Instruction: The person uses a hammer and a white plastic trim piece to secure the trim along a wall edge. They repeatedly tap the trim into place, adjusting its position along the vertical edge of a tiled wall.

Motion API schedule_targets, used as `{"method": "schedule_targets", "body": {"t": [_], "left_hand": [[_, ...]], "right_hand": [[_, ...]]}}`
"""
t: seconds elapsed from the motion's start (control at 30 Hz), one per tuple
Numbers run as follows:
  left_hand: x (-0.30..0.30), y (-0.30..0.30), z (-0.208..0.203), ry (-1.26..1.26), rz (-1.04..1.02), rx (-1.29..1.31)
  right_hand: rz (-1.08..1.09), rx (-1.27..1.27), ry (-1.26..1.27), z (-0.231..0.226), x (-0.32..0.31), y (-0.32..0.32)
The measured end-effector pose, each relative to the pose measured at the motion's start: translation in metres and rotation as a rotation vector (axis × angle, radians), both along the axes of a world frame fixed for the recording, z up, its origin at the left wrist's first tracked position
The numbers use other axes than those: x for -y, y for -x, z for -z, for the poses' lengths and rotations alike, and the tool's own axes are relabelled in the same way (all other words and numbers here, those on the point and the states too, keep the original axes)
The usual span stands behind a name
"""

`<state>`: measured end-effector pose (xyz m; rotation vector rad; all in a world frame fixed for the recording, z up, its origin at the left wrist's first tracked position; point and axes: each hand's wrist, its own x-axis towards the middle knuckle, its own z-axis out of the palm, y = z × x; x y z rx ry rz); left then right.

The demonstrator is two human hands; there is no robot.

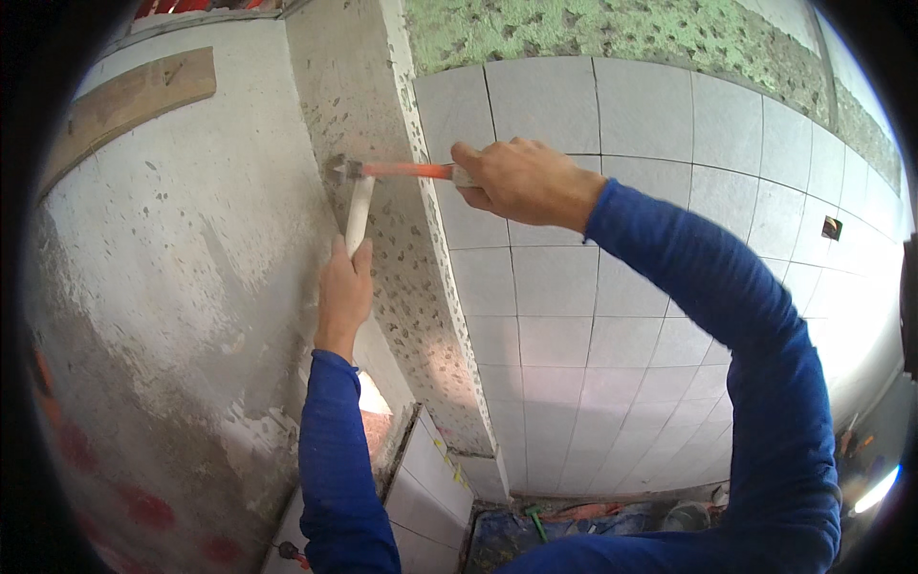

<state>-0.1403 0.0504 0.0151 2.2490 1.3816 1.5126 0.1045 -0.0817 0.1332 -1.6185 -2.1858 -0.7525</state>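
My right hand (531, 184), coming in from the right, is closed around the grip of a hammer (409, 170) with an orange handle. Its handle lies almost level, pointing left to a grey metal head against the pitted concrete column (406, 277). Below it, my left hand (344, 292) grips a pale, stick-like tool handle (359, 215) held nearly upright. The top of that handle meets the metal head, and I cannot tell whether the two touch or which handle the metal belongs to. Chip marks cover the column face around them.
White-grey tiles (641, 191) cover the right wall, with rough green plaster (612, 33) above. A wooden board (143, 100) is fixed on the patchy left wall (229, 182). Low down are a tiled ledge (430, 488), a green-handled tool (535, 521) and clutter on the floor.
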Motion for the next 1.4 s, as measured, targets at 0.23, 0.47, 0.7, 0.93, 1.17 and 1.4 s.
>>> {"method": "schedule_targets", "body": {"t": [0.23, 0.47, 0.7, 0.93, 1.17, 1.4], "left_hand": [[0.002, 0.002, -0.003, -0.010, -0.037, -0.038], [0.011, 0.008, -0.032, -0.114, -0.010, -0.005], [0.001, -0.008, -0.030, -0.092, -0.050, -0.050], [-0.001, -0.003, -0.031, -0.110, -0.117, -0.124], [0.015, -0.002, -0.038, -0.058, -0.029, -0.060], [0.017, -0.017, -0.026, -0.100, -0.018, -0.114]], "right_hand": [[-0.206, -0.106, -0.118, 0.008, -0.007, -0.009], [-0.219, -0.107, -0.237, -0.010, 0.005, -0.007], [-0.131, -0.126, -0.174, -0.012, 0.003, -0.016], [-0.336, -0.229, -0.272, 0.001, -0.010, -0.025], [-0.201, -0.166, -0.154, -0.011, 0.005, -0.018], [-0.191, -0.206, -0.242, -0.001, 0.012, -0.027]]}}
